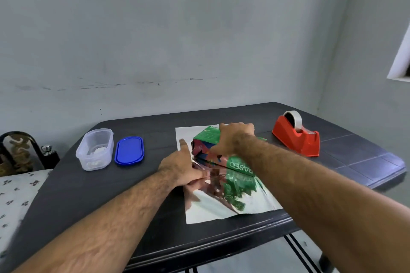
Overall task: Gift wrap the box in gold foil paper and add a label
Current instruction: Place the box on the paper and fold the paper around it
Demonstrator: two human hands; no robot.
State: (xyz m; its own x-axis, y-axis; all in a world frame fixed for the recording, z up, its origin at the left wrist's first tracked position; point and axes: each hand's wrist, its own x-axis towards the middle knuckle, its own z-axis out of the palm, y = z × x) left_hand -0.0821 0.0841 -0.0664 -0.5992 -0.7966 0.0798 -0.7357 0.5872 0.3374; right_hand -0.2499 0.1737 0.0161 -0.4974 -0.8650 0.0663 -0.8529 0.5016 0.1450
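My single head camera looks forward and down from above the near edge of the counter (221, 250), close in, facing a wall beyond it.

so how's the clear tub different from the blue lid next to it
The clear tub is see-through, stands tall and open, and holds something white; the blue lid is solid blue, low and flat on the table. The lid lies to the tub's right. Both share a rounded oblong outline.
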